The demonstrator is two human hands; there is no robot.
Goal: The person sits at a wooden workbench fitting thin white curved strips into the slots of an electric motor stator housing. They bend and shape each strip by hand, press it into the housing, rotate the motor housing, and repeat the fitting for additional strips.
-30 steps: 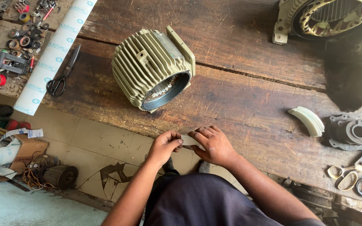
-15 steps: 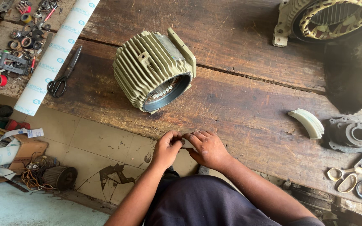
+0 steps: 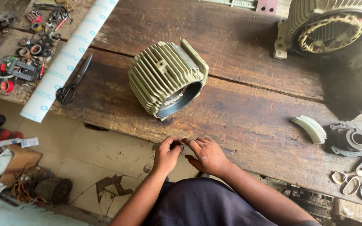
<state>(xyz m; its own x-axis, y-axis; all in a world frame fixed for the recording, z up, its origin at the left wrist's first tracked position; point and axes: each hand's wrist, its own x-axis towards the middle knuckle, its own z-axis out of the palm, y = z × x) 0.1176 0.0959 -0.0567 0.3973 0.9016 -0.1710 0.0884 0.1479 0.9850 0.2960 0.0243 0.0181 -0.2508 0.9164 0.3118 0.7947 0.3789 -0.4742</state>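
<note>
- My left hand (image 3: 167, 154) and right hand (image 3: 206, 154) meet at the near edge of the wooden workbench (image 3: 248, 104), fingertips almost touching.
- My left fingers pinch narrowly around something small; it is too tiny to make out. My right hand lies flat with its fingers spread, gripping nothing I can see.
- Just beyond my hands lies the ribbed green motor housing (image 3: 166, 79) on its side, open end turned toward me.
- To my right sit a curved pale piece (image 3: 311, 129), a grey metal end cover (image 3: 350, 140) and scissors (image 3: 357, 178).
- To my left lie black scissors (image 3: 73, 81) beside a long white roll (image 3: 65, 58).
- Farthest off, a larger motor stator (image 3: 329, 29) shows its copper windings.
</note>
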